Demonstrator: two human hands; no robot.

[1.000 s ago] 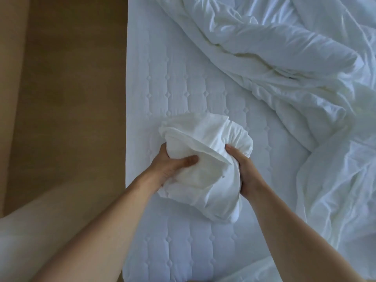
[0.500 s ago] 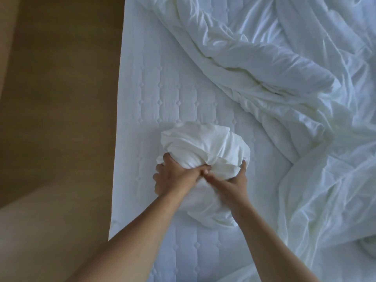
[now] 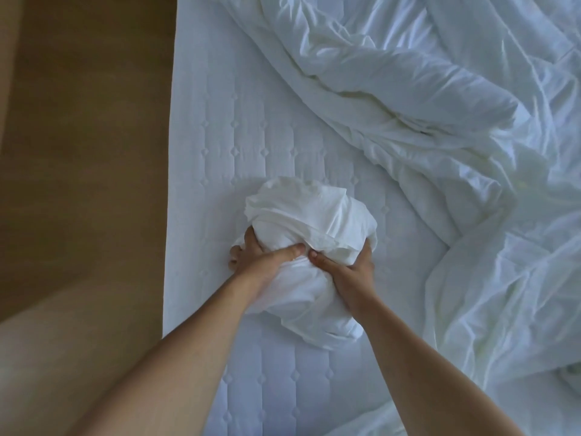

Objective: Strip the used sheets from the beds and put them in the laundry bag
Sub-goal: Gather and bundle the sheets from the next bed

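A white sheet bunched into a tight bundle (image 3: 311, 225) lies on the bare quilted mattress (image 3: 251, 127), near its left edge. My left hand (image 3: 264, 258) grips the bundle's near left side, thumb pressed into the cloth. My right hand (image 3: 347, 269) grips its near right side, fingers wrapped round the fabric. Both thumbs almost meet at the middle of the bundle. The lower part of the bundle hangs toward me between my forearms. No laundry bag is in view.
A crumpled white duvet (image 3: 424, 99) covers the far and right part of the bed, with more loose white bedding (image 3: 503, 303) heaped at the right. Brown floor (image 3: 85, 152) runs along the mattress's left edge.
My hands have come together on the bundle, from its sides to its near middle, and squeezed it tighter. The bundle stays on the same spot of the mattress.
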